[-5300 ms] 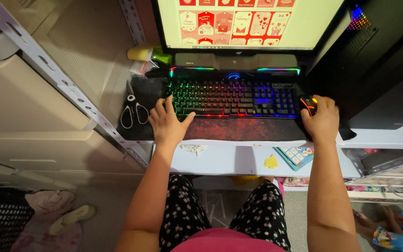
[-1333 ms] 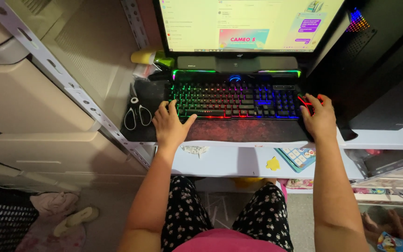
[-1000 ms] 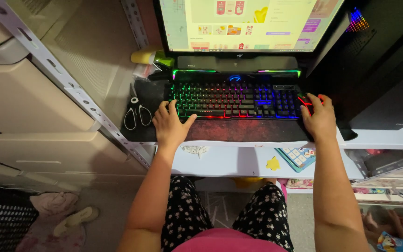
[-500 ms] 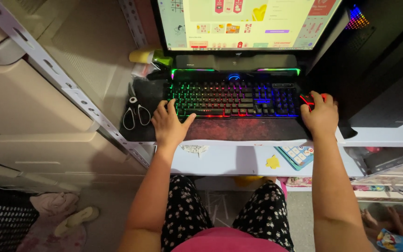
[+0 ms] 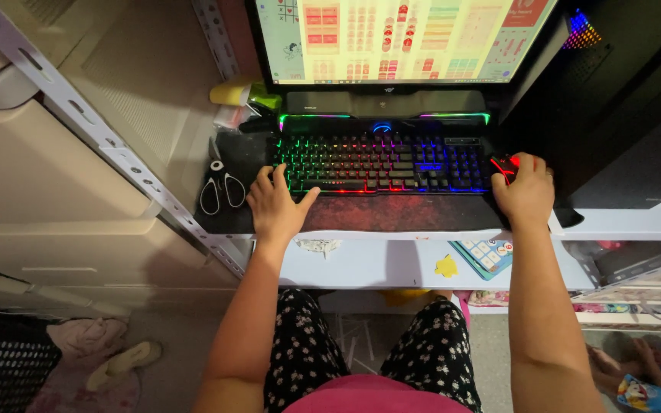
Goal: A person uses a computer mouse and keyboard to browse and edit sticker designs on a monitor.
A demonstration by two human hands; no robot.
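A black keyboard [image 5: 380, 162] with rainbow backlit keys lies on a dark desk mat [image 5: 392, 214] below a lit monitor [image 5: 403, 38]. My left hand [image 5: 275, 205] rests at the keyboard's lower left corner, fingers spread on the keys. My right hand [image 5: 527, 190] covers a black mouse with red lights [image 5: 503, 164] just right of the keyboard; only the mouse's left edge shows.
Scissors [image 5: 219, 188] lie left of the keyboard. A metal shelf rail [image 5: 109, 145] runs diagonally at left. A black computer tower [image 5: 621, 107] stands at right. Stickers [image 5: 483, 256] mark the white desk front. Slippers [image 5: 120, 365] and cloth lie on the floor.
The picture on the monitor has changed several times, showing different pages. Both hands stay in place on the keyboard and the mouse.
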